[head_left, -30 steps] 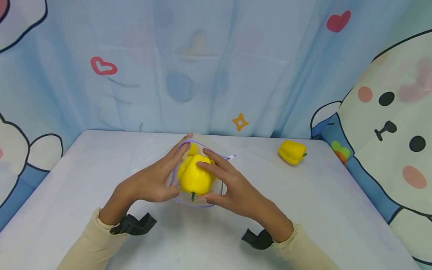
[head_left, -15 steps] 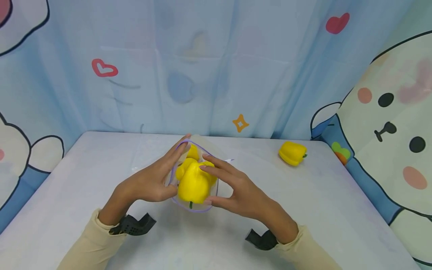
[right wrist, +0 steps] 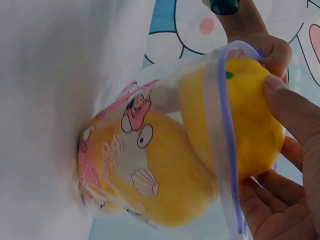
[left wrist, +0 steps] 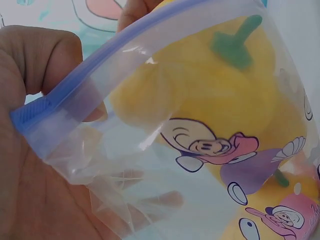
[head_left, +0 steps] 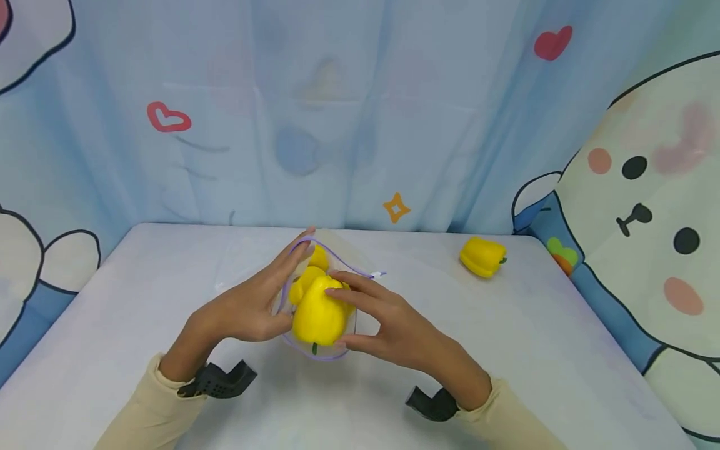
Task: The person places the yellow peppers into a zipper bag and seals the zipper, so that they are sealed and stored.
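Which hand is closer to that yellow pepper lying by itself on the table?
Right. In the head view, the right hand is left of the lone pepper, gripping another pepper; the left hand, holding the bag, is farther left.

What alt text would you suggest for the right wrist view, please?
The right hand holds a yellow bell pepper partway inside the purple-edged mouth of a clear printed bag, with more yellow peppers farther in; the left hand holds the bag beyond.

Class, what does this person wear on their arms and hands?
The left sleeve and right sleeve are beige, with no visible markings. The left wrist piece and right wrist piece are black, with angular, bent shapes. The left hand and right hand wear no gloves.
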The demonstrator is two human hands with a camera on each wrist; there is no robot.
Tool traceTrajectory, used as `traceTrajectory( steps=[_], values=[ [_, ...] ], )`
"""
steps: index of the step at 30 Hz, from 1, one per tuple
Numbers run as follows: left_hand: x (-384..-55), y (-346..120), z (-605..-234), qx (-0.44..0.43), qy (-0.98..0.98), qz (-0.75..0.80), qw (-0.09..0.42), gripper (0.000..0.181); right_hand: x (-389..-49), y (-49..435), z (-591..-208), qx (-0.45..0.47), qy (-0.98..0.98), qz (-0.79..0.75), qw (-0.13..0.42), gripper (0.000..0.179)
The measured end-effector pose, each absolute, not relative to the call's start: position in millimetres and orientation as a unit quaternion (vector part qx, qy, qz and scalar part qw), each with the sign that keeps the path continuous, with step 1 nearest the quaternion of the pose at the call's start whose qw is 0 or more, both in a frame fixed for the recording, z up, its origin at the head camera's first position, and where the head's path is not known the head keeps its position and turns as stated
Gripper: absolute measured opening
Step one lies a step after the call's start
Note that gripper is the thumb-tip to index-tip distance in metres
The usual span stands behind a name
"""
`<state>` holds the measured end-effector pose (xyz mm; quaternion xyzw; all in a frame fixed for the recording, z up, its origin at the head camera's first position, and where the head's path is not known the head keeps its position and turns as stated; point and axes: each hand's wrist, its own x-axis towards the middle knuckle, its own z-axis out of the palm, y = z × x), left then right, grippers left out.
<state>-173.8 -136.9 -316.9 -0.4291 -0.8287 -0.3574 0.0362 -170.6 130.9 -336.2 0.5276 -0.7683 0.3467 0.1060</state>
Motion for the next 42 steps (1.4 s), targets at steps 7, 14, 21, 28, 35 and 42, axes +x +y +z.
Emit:
traceTrajectory(
  steps=[7,14,21,28,35,42],
  values=[
    [-174,-136,-317,-0.442,-0.819,-0.363,0.031,0.100,-175,120,-335,0.513,-0.758,0.375,0.151,0.068],
    [-172,-135,-316,-0.435,-0.822,-0.367,0.026,0.101,-178,111,-338,0.496,-0.754,0.399,0.162,0.068],
    [-170,-134,-313,-0.434,-0.821,-0.371,0.020,0.102,-180,105,-336,0.459,-0.794,0.385,0.105,0.067],
    [-169,-133,-312,-0.428,-0.825,-0.370,0.014,0.102,-178,96,-336,0.419,-0.829,0.356,0.102,0.067],
    [-169,-132,-312,-0.429,-0.825,-0.368,0.011,0.101,-178,90,-338,0.395,-0.843,0.340,0.135,0.066],
    [-171,-134,-313,-0.424,-0.827,-0.369,0.015,0.102,-181,89,-342,0.403,-0.812,0.398,0.144,0.068]
  ],
)
